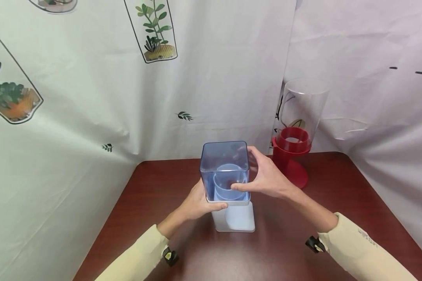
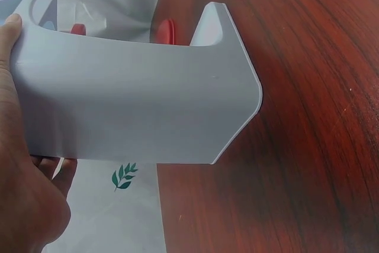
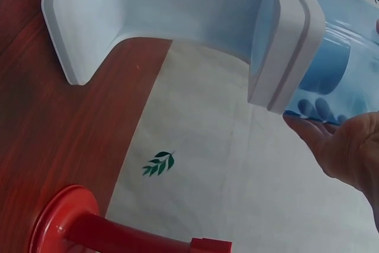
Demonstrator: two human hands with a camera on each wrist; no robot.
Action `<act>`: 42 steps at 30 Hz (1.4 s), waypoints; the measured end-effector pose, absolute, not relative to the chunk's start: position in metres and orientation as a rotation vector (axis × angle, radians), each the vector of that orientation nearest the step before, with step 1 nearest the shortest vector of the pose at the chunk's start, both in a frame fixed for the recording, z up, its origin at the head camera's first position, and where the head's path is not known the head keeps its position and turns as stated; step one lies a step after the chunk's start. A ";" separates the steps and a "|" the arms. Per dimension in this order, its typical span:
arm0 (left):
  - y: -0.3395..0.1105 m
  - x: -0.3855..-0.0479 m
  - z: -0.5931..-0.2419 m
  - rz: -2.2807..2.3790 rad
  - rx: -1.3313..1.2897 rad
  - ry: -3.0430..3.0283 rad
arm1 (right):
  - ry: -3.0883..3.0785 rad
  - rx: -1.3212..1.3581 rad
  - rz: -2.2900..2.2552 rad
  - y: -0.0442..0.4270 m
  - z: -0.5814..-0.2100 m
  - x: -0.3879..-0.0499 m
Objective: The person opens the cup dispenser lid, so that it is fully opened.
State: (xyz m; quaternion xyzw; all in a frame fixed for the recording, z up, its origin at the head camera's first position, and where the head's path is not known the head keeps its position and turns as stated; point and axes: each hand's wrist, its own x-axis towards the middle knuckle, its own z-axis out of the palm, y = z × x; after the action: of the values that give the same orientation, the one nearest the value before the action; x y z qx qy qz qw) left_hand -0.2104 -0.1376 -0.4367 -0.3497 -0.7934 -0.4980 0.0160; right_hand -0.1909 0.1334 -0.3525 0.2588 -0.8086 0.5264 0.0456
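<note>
While our left hand [image 1: 197, 201] is gripping the smooth white stand [image 2: 136, 99] near its top, our right hand [image 1: 269, 177] is clasping the translucent blue, square-mouthed container [image 1: 219, 160] above; beyond that grip, a clear cylinder [image 1: 307, 109] is rising from a glossy red pedestal [image 1: 296, 175].

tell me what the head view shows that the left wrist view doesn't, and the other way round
Only the head view: the cream sleeves, the potted-plant prints, and the open top of the blue container.

Only the left wrist view: the outer wall of the white base along most of its length; from the head, it is largely hidden.

Both: the left hand gripping the white base, the table, and at least parts of the red stand.
</note>
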 end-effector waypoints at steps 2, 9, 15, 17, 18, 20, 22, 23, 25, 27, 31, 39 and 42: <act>-0.138 -0.210 -0.437 -1.537 -1.087 -2.462 | -2.477 0.789 1.603 0.134 -0.353 -0.192; -0.137 -0.209 -0.437 -1.529 -1.064 -2.471 | -2.482 0.787 1.609 0.135 -0.352 -0.193; -0.136 -0.209 -0.436 -1.516 -1.070 -2.474 | -2.439 0.800 1.640 0.133 -0.353 -0.190; -0.136 -0.210 -0.436 -1.509 -1.078 -2.470 | -2.427 0.795 1.641 0.133 -0.354 -0.188; -0.136 -0.210 -0.436 -1.509 -1.083 -2.467 | -2.422 0.790 1.638 0.133 -0.355 -0.187; -0.136 -0.210 -0.436 -1.512 -1.085 -2.465 | -2.419 0.783 1.624 0.132 -0.355 -0.187; -0.136 -0.209 -0.436 -1.513 -1.089 -2.463 | -2.418 0.783 1.613 0.132 -0.356 -0.187; -0.136 -0.209 -0.436 -1.512 -1.089 -2.464 | -2.417 0.786 1.612 0.131 -0.356 -0.187; -0.136 -0.209 -0.436 -1.515 -1.088 -2.466 | -2.413 0.792 1.619 0.131 -0.357 -0.187; -0.136 -0.209 -0.437 -1.515 -1.091 -2.466 | -2.405 0.802 1.634 0.131 -0.357 -0.187; -0.136 -0.210 -0.437 -1.496 -1.095 -2.463 | -2.390 0.825 1.643 0.131 -0.358 -0.187; -0.136 -0.210 -0.438 -1.489 -1.093 -2.467 | -2.419 0.822 1.588 0.132 -0.355 -0.188; -0.136 -0.210 -0.437 -1.491 -1.077 -2.472 | -2.443 0.789 1.576 0.133 -0.354 -0.189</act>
State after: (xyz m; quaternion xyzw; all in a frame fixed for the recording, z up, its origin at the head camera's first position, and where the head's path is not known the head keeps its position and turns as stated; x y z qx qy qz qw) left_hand -0.2097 -0.1356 -0.4370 -0.3493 -0.8019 -0.4837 0.0303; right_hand -0.1890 0.1328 -0.3538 0.2615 -0.8093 0.5220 0.0647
